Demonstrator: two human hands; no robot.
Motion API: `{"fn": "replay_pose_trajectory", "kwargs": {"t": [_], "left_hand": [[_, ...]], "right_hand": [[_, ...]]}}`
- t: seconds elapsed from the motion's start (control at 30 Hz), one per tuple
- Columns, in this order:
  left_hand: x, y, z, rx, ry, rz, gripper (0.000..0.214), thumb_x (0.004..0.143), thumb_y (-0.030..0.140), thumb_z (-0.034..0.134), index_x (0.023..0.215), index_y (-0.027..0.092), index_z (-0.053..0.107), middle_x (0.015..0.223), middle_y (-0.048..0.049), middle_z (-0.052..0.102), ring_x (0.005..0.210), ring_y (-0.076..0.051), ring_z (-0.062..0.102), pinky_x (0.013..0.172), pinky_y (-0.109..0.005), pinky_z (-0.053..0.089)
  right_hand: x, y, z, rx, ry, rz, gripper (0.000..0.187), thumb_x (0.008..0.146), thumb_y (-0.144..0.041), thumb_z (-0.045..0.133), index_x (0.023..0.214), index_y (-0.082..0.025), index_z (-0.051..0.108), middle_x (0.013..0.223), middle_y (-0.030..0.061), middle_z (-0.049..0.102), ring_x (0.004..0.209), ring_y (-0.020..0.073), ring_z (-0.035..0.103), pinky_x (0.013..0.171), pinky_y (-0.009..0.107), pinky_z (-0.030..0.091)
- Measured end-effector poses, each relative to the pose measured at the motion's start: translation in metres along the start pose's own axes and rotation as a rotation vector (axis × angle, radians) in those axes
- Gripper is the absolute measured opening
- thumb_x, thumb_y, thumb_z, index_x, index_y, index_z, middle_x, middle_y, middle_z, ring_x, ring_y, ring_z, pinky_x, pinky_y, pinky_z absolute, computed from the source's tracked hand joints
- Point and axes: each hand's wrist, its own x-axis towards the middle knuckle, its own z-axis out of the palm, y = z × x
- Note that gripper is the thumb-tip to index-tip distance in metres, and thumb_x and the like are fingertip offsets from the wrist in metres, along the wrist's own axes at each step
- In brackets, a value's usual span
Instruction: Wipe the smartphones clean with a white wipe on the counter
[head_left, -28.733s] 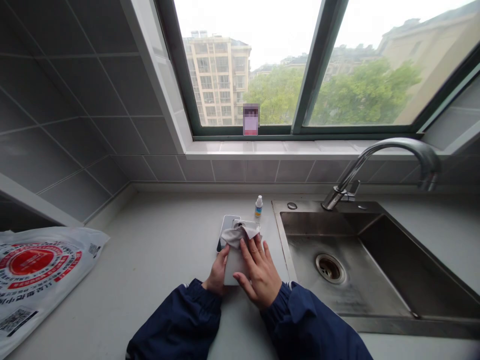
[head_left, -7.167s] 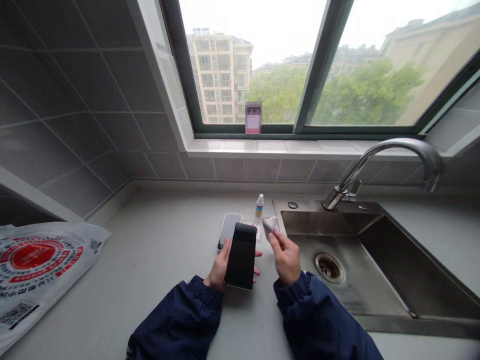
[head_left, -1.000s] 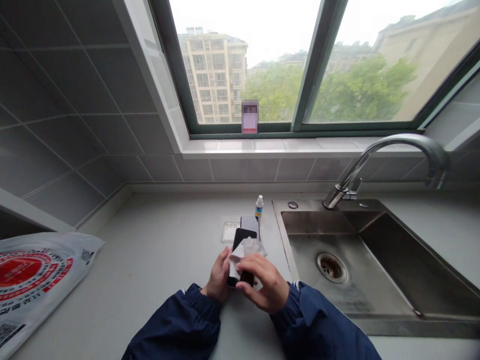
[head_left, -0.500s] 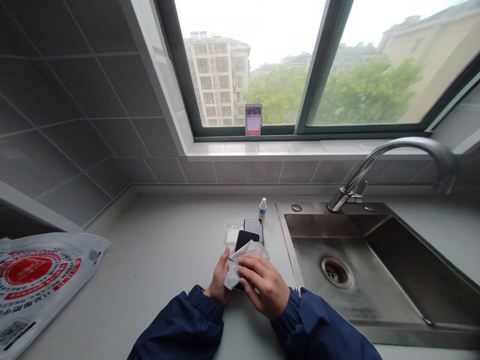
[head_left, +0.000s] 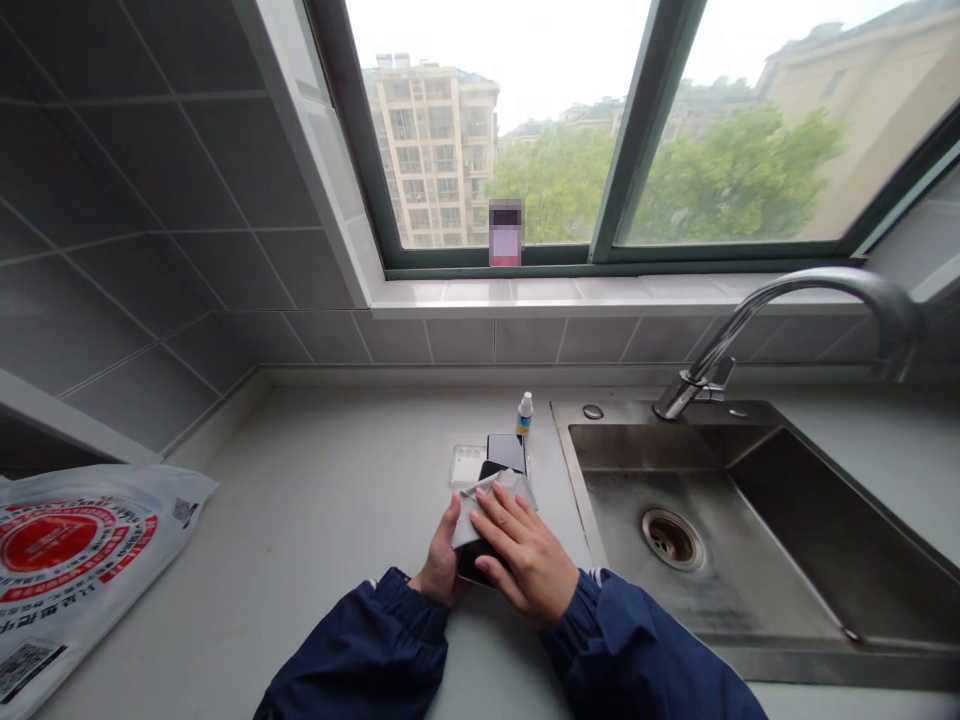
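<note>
A black phone (head_left: pixel 474 564) lies on the grey counter (head_left: pixel 322 520) in front of me, mostly hidden by a grey cloth (head_left: pixel 487 497) and my fingers. My left hand (head_left: pixel 442 556) grips the phone's left edge. My right hand (head_left: pixel 525 553) lies on top with fingers stretched out, pressing the cloth onto the phone's face. Just beyond them rest a second dark phone (head_left: pixel 505 452) and a clear phone case (head_left: pixel 467 465). A small spray bottle (head_left: pixel 523 413) with a white cap stands behind those.
A steel sink (head_left: pixel 750 520) with a drain (head_left: pixel 670 537) and a curved tap (head_left: pixel 787 310) fills the right side. A white plastic bag with red print (head_left: pixel 75 560) lies at the far left. Grey tiled walls and a window ledge (head_left: pixel 600 295) close off the back.
Over the last second my right hand has slid the cloth along the phone's face, and its fingers have flattened out. The left hand has kept its hold.
</note>
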Motion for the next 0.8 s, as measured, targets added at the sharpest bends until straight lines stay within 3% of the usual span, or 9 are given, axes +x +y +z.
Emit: {"fn": "replay_pose_trajectory", "kwargs": {"t": [0.17,0.27,0.47,0.7,0.8], "left_hand": [[0.0008,-0.0001,-0.0014,0.025,-0.048,-0.029,0.063,0.097,0.052,0.03,0.142,0.012,0.043,0.139,-0.0129,0.054,0.14,-0.027,0.034,0.117,-0.038,0.022],[0.0013,0.0009,0.0009,0.044,-0.039,-0.039,0.061,0.097,0.05,0.032,0.142,0.011,0.044,0.139,-0.0127,0.055,0.14,-0.025,0.034,0.117,-0.037,0.022],[0.0,0.0021,0.0023,0.062,-0.086,-0.077,0.059,0.097,0.047,0.032,0.144,0.012,0.042,0.136,-0.0118,0.057,0.139,-0.025,0.037,0.116,-0.037,0.023],[-0.0019,0.0024,0.0021,0.055,-0.114,-0.08,0.055,0.098,0.041,0.033,0.14,0.009,0.046,0.137,-0.0147,0.056,0.138,-0.027,0.039,0.116,-0.038,0.023],[-0.0022,0.0026,0.0021,0.072,-0.097,-0.076,0.052,0.098,0.039,0.033,0.137,0.009,0.05,0.131,-0.0134,0.06,0.136,-0.026,0.041,0.116,-0.037,0.023]], "right_hand": [[-0.0008,-0.0008,0.0025,-0.026,0.012,0.075,0.058,0.092,-0.031,0.056,0.147,-0.021,0.039,0.16,0.0135,0.009,0.145,0.037,0.016,0.11,0.057,0.034],[-0.0013,-0.001,0.0046,-0.022,0.003,0.086,0.06,0.091,-0.031,0.057,0.148,-0.022,0.037,0.16,0.0135,0.005,0.145,0.038,0.014,0.11,0.058,0.032],[-0.0019,-0.0013,0.0072,-0.001,0.063,0.087,0.058,0.09,-0.029,0.058,0.146,-0.021,0.041,0.16,0.014,0.011,0.144,0.0396,0.017,0.109,0.06,0.033],[-0.0029,-0.0024,0.0082,0.092,0.145,0.092,0.053,0.091,-0.024,0.053,0.143,-0.017,0.043,0.148,0.0179,0.035,0.141,0.0378,0.026,0.109,0.061,0.034],[-0.0027,-0.0014,0.0094,0.062,0.127,0.084,0.053,0.091,-0.024,0.053,0.142,-0.015,0.043,0.146,0.0184,0.038,0.141,0.0364,0.027,0.11,0.06,0.034]]}}
